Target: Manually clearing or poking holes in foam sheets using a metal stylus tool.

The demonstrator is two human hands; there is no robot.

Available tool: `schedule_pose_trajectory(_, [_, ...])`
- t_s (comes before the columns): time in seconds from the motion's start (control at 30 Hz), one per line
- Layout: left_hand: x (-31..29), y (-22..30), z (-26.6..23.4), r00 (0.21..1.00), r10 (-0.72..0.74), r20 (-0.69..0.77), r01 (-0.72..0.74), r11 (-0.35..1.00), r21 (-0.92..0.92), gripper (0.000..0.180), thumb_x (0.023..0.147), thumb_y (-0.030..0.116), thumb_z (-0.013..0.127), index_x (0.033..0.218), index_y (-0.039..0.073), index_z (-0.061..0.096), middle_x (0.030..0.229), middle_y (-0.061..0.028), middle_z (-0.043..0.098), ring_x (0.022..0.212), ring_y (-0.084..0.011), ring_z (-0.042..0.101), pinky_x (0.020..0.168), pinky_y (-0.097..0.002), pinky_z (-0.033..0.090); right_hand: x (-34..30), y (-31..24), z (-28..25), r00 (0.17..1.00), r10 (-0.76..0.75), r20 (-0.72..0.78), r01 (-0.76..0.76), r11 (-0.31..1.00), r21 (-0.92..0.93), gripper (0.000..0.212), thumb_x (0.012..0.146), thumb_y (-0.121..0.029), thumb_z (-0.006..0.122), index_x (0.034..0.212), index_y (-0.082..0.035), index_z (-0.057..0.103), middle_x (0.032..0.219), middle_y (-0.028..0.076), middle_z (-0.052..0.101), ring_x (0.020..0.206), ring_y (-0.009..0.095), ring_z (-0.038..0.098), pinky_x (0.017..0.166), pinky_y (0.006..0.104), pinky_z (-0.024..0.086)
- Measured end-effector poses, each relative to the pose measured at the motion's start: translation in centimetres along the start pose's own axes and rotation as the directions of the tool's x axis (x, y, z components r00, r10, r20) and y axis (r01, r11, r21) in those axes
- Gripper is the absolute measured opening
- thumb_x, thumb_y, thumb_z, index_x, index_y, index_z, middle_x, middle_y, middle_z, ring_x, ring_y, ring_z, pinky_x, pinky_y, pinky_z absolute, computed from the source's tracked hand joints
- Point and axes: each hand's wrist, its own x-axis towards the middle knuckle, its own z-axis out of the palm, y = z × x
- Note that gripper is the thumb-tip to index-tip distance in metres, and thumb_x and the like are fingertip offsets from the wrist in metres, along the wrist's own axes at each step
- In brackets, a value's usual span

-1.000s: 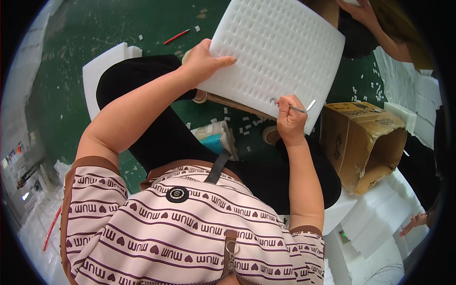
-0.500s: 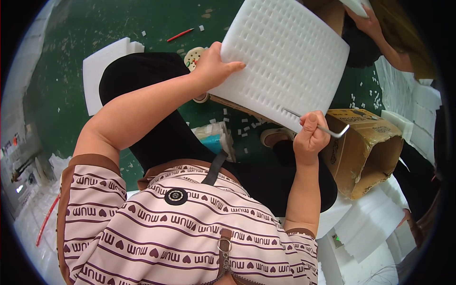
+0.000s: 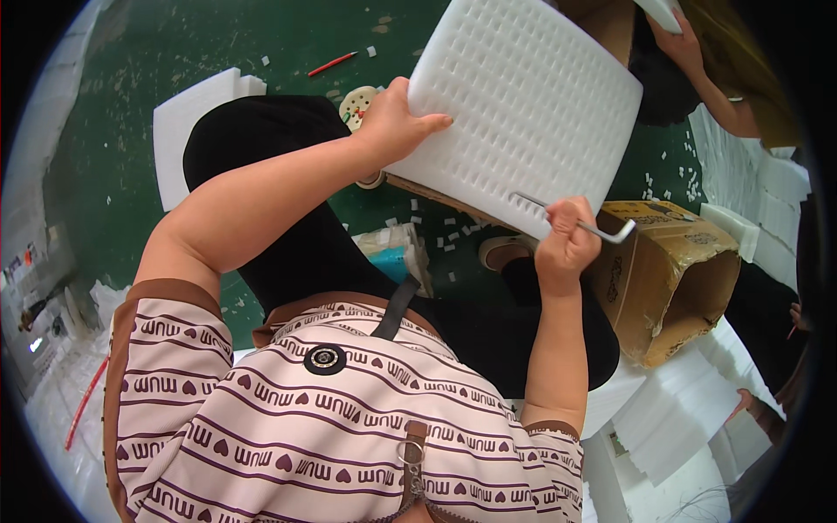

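A white foam sheet with rows of small slots stands tilted in front of me. Its left edge is gripped by my left hand, thumb on the slotted face and fingers behind it, out of sight. Closed in my right hand is a bent metal hex key. The key's long end reaches over the lower part of the foam, near the slots; its short bent end sticks out to the right. I cannot tell whether the tip is inside a slot.
Right of my knee lies an open cardboard box. Small white foam bits litter the green floor, where a red pen also lies. White foam sheets rest at left. Another person's hand holds white foam at upper right.
My right hand has shifted slightly up and left, carrying the hex key's tip further over the foam. My left hand and the sheet stay nearly still.
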Motion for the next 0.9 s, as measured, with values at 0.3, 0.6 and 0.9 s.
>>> schedule_pose_trajectory(0.3, [-0.2,0.2,0.1,1.000,0.014,-0.026,-0.012,0.999,0.044,0.043,0.078,0.017,0.078,0.105,-0.005,0.052,0.093,-0.0197,0.066,0.071,-0.0245,0.068,0.061,-0.0318,0.060,-0.2,-0.2,0.9,0.998,-0.007,0.064,0.009,1.000,-0.030,0.011,0.088,-0.001,0.055,0.078,-0.004,0.057,0.071,0.005,0.053,0.062,0.020,0.044,0.059,0.0298,0.039])
schedule_pose_trajectory(0.6, [0.4,-0.3,0.7,0.999,0.046,-0.015,-0.044,0.996,0.078,0.047,0.078,0.019,0.079,0.106,-0.005,0.050,0.093,-0.0198,0.065,0.071,-0.0245,0.068,0.061,-0.0312,0.059,-0.6,1.4,2.8,0.980,-0.137,0.146,0.166,0.963,-0.212,0.011,0.087,-0.002,0.057,0.077,-0.005,0.057,0.071,0.005,0.054,0.062,0.020,0.045,0.059,0.0305,0.040])
schedule_pose_trajectory(0.9, [0.4,-0.5,0.6,0.999,0.020,0.043,-0.019,0.999,-0.027,0.050,0.078,0.023,0.076,0.107,-0.008,0.048,0.093,-0.0210,0.064,0.076,-0.0293,0.068,0.065,-0.0346,0.058,-0.7,1.2,4.3,0.983,-0.130,0.128,0.149,0.977,-0.152,0.010,0.087,-0.002,0.058,0.078,-0.006,0.057,0.072,0.006,0.055,0.062,0.022,0.046,0.059,0.0319,0.041])
